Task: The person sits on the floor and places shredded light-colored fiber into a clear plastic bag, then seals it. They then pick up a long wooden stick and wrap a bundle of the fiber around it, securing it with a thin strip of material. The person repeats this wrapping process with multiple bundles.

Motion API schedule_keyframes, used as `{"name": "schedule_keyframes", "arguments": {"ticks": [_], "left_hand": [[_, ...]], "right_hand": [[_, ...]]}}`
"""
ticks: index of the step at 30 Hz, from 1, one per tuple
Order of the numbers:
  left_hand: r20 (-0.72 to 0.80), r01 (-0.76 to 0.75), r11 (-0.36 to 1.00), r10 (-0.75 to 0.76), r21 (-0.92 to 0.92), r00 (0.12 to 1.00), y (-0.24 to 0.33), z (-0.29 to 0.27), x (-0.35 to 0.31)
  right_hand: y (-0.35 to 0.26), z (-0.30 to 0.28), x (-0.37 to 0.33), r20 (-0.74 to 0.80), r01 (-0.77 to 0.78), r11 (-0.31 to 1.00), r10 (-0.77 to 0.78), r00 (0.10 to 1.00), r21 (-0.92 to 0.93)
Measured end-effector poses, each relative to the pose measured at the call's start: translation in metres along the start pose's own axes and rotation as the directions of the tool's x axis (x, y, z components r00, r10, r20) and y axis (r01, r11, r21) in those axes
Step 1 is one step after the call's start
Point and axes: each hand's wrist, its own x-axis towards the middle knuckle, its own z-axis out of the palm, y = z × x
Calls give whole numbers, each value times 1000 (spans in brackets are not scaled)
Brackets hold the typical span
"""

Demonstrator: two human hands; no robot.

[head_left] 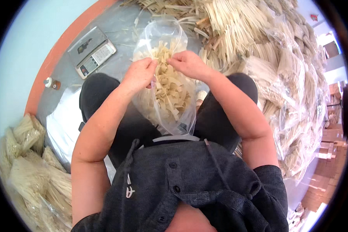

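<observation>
Between my knees stands a clear plastic bag (187, 112) holding many short, pale, flat strips (168, 87). My left hand (141, 73) is at the bag's left side, closed, with thumb and forefinger pinched together and bag film under the lower fingers. Across a small gap, my right hand (189, 64) is closed in a pinch over the strips; what lies between its fingertips is too small to make out. Behind both hands, the upper part of the bag spreads out on the floor.
A grey digital scale (92, 56) lies at the far left, near a small brown bottle with a white cap (52, 83). Bundles of long pale strips (236, 23) are heaped along the right, many in plastic. More wrapped bundles (34, 174) lie at the left, and cardboard boxes (328, 154) at far right.
</observation>
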Motion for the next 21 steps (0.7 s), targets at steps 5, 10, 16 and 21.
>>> {"name": "schedule_keyframes", "arguments": {"ticks": [5, 10, 16, 21], "left_hand": [[-64, 75, 867, -122, -493, 990, -6, -2, -15], [-130, 65, 869, -146, -490, 981, -10, -1, 16], [-241, -117, 951, 47, -285, 969, 14, -30, -6], [100, -44, 976, 23, 212, 995, -2, -11, -75]], "right_hand": [[-7, -4, -10, 30, -115, 958, 111, 993, 264], [-5, 15, 10, -64, -99, 920, 133, 989, 380], [-15, -4, -37, -72, -129, 992, 130, 989, 17], [-36, -1, -124, 420, -224, 975, 199, 886, 10]]}}
